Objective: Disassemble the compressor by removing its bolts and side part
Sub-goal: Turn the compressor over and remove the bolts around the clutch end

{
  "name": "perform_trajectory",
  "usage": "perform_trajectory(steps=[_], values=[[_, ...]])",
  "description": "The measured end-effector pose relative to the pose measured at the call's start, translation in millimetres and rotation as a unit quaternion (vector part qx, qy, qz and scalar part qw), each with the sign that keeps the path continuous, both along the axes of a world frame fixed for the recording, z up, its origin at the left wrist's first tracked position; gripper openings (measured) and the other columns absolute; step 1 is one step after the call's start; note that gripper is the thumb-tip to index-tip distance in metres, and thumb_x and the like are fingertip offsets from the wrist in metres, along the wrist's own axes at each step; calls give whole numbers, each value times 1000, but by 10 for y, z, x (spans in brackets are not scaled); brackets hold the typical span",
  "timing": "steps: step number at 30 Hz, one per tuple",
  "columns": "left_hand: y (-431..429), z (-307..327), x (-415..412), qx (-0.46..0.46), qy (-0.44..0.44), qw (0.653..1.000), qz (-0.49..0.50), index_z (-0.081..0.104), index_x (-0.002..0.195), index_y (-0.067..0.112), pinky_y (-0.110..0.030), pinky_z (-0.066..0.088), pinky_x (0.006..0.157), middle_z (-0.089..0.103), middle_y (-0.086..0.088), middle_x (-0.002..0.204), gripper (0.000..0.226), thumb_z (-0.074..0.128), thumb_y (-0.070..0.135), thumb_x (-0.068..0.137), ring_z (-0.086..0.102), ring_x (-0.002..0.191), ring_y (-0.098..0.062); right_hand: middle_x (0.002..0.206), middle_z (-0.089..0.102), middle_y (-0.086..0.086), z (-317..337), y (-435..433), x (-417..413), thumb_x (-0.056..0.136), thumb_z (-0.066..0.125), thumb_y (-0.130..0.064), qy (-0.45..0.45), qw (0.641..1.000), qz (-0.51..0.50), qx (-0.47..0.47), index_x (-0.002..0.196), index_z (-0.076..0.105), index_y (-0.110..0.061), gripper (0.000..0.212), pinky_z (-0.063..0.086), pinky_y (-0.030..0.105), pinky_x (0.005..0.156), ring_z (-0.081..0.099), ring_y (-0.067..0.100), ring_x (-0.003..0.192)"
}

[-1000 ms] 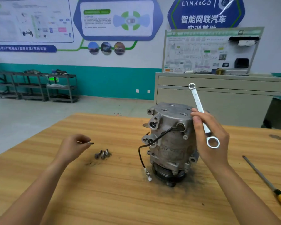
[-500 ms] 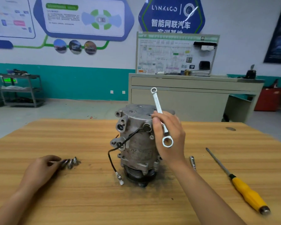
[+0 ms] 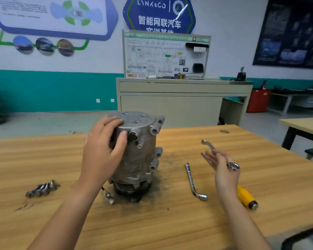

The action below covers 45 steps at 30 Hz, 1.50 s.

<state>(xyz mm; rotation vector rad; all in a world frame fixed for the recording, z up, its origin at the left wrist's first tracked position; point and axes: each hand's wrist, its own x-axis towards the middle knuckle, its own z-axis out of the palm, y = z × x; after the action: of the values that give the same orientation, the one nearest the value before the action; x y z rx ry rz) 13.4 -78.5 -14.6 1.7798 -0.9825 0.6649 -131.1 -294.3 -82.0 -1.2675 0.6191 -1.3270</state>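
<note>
Workbench view, bolt removal apparently complete. My left hand (image 3: 103, 150) grips the upper end of the compressor (image 3: 137, 159), fingers curled over the rim of the top face and thumb pressed against the side. The compressor stands upright on its pulley end near the middle of the table (image 3: 170, 224), in a patch of dark grime. My right hand (image 3: 222, 166), well apart from it, holds the ring spanner (image 3: 210, 146) off the table between thumb and loosely extended fingers; blur hides the exact pinch. Done, as I judge it: a heap of bolts (image 3: 42, 189) lies at my left, and the holes visible in the top face look empty. Left: the end part sits on the body, with no gap that I can see, so it remains to be lifted or pried off. Around: an L-shaped socket wrench (image 3: 191, 179) and a yellow-handled screwdriver (image 3: 246, 196) lie beside my right forearm; a wired connector (image 3: 108, 196) trails at the base. Nothing on the table blocks the lift; only the spanner occupies my right hand
</note>
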Motion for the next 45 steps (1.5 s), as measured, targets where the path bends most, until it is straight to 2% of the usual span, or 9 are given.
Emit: perform_trajectory(steps=[6, 10, 12, 16, 19, 31, 35, 41, 45], values=[[-5, -28, 46, -19, -16, 1000, -2, 61, 115, 5, -48, 40, 101, 55, -6, 119, 37, 47, 26, 88, 49, 119, -24, 92, 70, 4, -368, -397, -113, 87, 52, -12, 252, 966, 51, 11, 68, 67, -20, 26, 43, 37, 88, 61, 23, 98], [-4, -28, 58, -29, -24, 999, -7, 62, 114, 4, -42, 40, 101, 56, -6, 119, 42, 45, 32, 87, 49, 118, -22, 94, 68, 6, -398, -419, -60, 82, 65, -30, 221, 973, 25, 61, 86, 63, -23, 8, 45, 40, 88, 61, 22, 93], [0, -25, 58, -28, -26, 999, -9, 62, 114, 6, -38, 39, 101, 54, -1, 118, 47, 42, 37, 86, 48, 118, -19, 92, 65, 5, -460, -429, -40, 77, 72, -30, 183, 980, -15, 77, 95, 60, -21, 24, 45, 41, 88, 59, 26, 93], [-7, -26, 39, -35, -17, 999, -5, 63, 114, 5, -40, 39, 102, 50, 5, 116, 37, 48, 27, 87, 49, 119, -22, 73, 59, 9, -463, -380, -71, 80, 68, -15, 112, 978, -174, -3, 68, 49, -18, 23, 45, 33, 72, 60, 34, 78], [-8, -12, 11, -39, -4, 999, -4, 63, 113, 4, -38, 38, 103, 49, 5, 115, 37, 48, 24, 86, 49, 119, -23, 60, 52, 10, -483, -393, -115, 82, 68, -12, 174, 963, -181, -96, 58, 47, -8, 32, 28, 26, 56, 49, 28, 63], [25, 20, -15, -33, 10, 999, -1, 63, 114, 9, -29, 38, 100, 49, 9, 115, 36, 49, 27, 87, 45, 115, -8, 71, 63, 10, -512, -195, -141, 83, 65, -10, 473, 791, -145, -360, 72, 64, -3, 14, 41, 34, 66, 59, 31, 69], [68, 74, 24, -6, -2, 1000, 8, 64, 112, 11, -1, 28, 88, 50, 11, 110, 23, 55, 14, 91, 44, 103, 2, 113, 62, 4, -500, -202, -132, 91, 46, -9, 552, 750, -122, -344, 129, 51, -17, 40, 42, 28, 83, 57, 21, 103], [315, 202, 55, 12, 16, 1000, -8, 63, 101, 26, 6, 29, 71, 56, 22, 100, 16, 52, 17, 93, 45, 87, 15, 119, 60, 2, -498, -209, -127, 91, 45, -14, 568, 748, -94, -330, 132, 50, -17, 41, 43, 25, 88, 53, 16, 111], [480, 81, 59, -31, 97, 995, -7, 62, 104, 27, 3, 35, 67, 60, 22, 99, 15, 53, 22, 93, 49, 90, 22, 118, 59, 16, -462, -188, -140, 88, 52, -7, 487, 825, -89, -271, 120, 58, -2, 33, 41, 36, 93, 51, 30, 112]])
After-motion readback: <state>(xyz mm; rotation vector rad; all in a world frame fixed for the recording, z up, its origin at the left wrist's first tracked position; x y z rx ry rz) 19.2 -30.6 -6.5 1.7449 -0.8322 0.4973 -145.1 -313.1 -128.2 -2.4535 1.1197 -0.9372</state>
